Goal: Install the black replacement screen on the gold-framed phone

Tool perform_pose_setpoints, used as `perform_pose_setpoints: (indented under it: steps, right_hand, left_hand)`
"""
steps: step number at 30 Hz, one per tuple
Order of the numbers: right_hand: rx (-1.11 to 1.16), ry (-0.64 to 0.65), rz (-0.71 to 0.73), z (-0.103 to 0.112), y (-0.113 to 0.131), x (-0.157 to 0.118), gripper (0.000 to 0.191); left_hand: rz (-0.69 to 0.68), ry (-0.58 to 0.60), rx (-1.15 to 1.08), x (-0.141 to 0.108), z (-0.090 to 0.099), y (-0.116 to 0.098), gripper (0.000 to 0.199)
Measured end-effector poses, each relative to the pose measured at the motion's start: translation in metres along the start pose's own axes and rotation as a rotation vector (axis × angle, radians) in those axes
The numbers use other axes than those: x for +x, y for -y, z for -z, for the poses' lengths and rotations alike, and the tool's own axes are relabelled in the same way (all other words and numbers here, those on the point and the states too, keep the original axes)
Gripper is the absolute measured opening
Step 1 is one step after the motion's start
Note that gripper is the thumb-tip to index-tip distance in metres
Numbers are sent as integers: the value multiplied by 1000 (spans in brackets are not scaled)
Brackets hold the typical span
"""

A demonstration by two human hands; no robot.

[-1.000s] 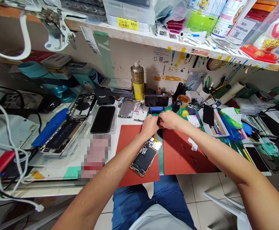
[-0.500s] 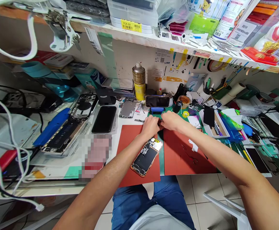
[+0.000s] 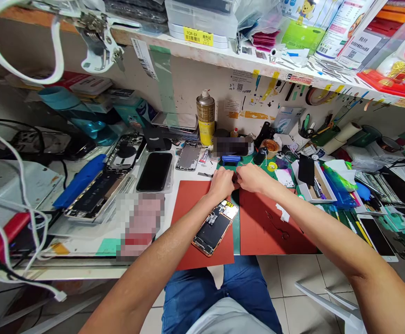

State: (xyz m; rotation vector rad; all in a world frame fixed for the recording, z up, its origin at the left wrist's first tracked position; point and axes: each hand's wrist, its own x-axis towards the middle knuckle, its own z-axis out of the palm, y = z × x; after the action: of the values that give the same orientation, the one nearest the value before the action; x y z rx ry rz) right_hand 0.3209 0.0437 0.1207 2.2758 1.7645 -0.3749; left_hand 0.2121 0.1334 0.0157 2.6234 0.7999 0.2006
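Note:
My left hand (image 3: 223, 182) and my right hand (image 3: 253, 177) meet just past the far edges of two red-brown mats. Both are closed, fingertips pinched together. Something small and dark shows between them, too hidden to name. Under my left wrist lies an opened phone (image 3: 217, 226), its black battery and inner boards facing up, slanted on the left mat (image 3: 185, 204). Below my right forearm, the right mat (image 3: 258, 236) bears a thin dark curled tool (image 3: 275, 227) and a scrap of white paper (image 3: 282, 212). A blue phone stand (image 3: 231, 160) is just beyond my hands.
To the left are a black-screened phone (image 3: 154, 171), another opened phone (image 3: 91, 197) and white cables (image 3: 17, 199). A spray can (image 3: 205, 118) stands at the back. On the right sits a white box (image 3: 323, 192) of small tools. A loaded shelf (image 3: 223, 58) overhangs the bench.
The view has shifted slightly, so the bench and shelf appear a little further right. My hands stay close together, pinched, with only slight movement. The opened phone rests in the same place on the mat.

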Motion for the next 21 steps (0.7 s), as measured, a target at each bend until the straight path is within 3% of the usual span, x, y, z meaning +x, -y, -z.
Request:
perform_pose_setpoints:
  steps: [12,18,21]
  right_hand:
    - [13,-24,47,2,-2,-3,32]
    - [82,-73,43,3,-13,-7,14]
    - [141,-114,39,-2,-22,-8,18]
  left_hand:
    - [-4,-3,-20,-1,3,-1,41]
    - [10,-24,-59,-1,4,-5,41]
    - [10,-49,-93,-11,11,-4,40]
